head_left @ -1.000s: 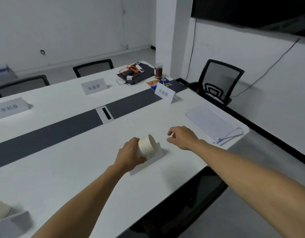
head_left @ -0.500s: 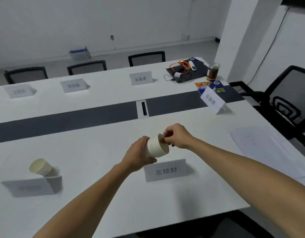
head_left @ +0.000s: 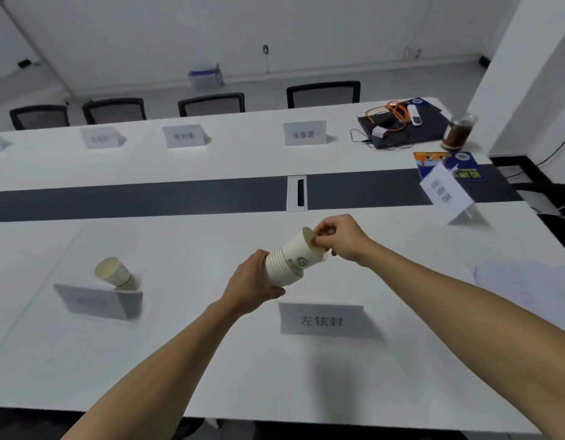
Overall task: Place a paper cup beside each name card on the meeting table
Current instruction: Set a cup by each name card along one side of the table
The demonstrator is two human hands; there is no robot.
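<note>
- Both hands are up over the white counter (head_left: 179, 360), working a nested stack of paper cups (head_left: 282, 269) held sideways in the air, just beyond the nearest name card (head_left: 321, 319).
- The left hand (head_left: 251, 285) has its grip wrapped around the base end of the stack, holding it fast with the open mouths pointing up and to the right.
- The right hand (head_left: 340, 238) pinches the rim of the top cup (head_left: 305, 249), thumb and fingertips closed on the edge; that cup sits partly drawn out, its green logo showing, yet it is seated in the next one.
- So the step in hand, as I read it, is peeling one cup free for this card.
- Over to the left, one cup (head_left: 113, 276) already stands just behind the second near-side card (head_left: 98, 301), so that seat looks served.
- The far row of cards (head_left: 303, 133), and the angled card (head_left: 444, 192) at the right end, show no cups near them; plenty of places left, I'd say.
- Next move calls for a clean straight pull along the stack while the left hand holds firm, then turning the cup upright and setting it on the counter close beside the near card.
- Risk, to my eye: two cups coming away together, or the thin rim crumpling under that pinch.
</note>
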